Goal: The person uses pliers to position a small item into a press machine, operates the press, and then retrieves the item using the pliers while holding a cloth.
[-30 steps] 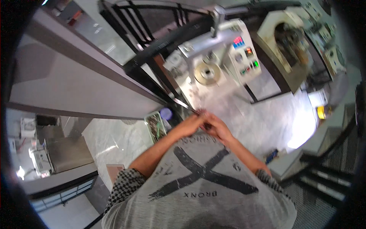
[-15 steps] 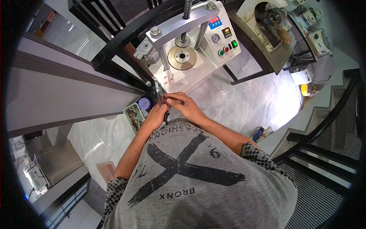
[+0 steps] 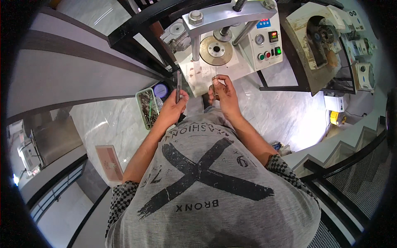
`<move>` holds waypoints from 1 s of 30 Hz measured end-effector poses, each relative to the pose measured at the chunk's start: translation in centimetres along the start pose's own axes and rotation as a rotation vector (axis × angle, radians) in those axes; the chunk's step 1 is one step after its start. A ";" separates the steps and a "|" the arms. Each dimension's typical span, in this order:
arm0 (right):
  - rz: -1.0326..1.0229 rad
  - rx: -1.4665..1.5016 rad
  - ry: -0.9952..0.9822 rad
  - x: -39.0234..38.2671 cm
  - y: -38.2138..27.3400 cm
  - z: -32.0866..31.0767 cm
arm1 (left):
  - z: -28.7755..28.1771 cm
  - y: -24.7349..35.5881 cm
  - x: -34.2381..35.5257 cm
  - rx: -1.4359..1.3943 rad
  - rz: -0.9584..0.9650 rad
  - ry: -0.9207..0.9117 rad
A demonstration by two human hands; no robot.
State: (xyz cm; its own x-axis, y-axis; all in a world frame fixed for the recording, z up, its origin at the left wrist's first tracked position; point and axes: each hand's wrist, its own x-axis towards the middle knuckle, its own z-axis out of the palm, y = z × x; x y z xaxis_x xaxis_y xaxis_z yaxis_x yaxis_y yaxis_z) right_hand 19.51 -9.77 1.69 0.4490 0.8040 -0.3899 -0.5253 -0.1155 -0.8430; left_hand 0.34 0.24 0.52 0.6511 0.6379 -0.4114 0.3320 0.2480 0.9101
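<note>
My left hand is wrapped round a slim, dark, long tool that points away from me; its exact kind is too small to tell. To the right, my right hand pinches a thin, narrow piece between thumb and fingers, just off the front edge of the press's base. The two hands are apart. Beyond them stands a bench press with a silver crossbar, posts and a round metal plate under its screw.
A box of small scraps and a purple-lidded jar stand left of my left hand. The press's control panel has buttons and a gauge. A black metal frame rises at the left; stairs lie at the right.
My hands were together at the tool and have drawn apart. The right one has moved right with the thin piece, while the left keeps the tool. The view has shifted.
</note>
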 end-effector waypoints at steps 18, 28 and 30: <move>0.087 -0.199 -0.189 2.7 0.4 -2.3 | 0.8 -0.2 0.5 -0.181 0.008 0.028; 0.308 -0.111 -0.292 2.8 0.0 -1.5 | 0.7 0.3 0.7 -0.128 0.061 0.032; 0.303 -0.103 -0.286 2.8 0.3 -1.4 | 0.7 -0.2 0.8 -0.162 0.077 0.026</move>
State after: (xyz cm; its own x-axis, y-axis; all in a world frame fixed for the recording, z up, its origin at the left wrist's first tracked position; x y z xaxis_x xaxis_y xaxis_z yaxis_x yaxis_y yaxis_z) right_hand 21.58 -8.34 -0.22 0.0594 0.8522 -0.5198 -0.5217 -0.4175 -0.7440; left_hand 1.29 0.20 -0.03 0.6520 0.6776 -0.3401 0.1661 0.3100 0.9361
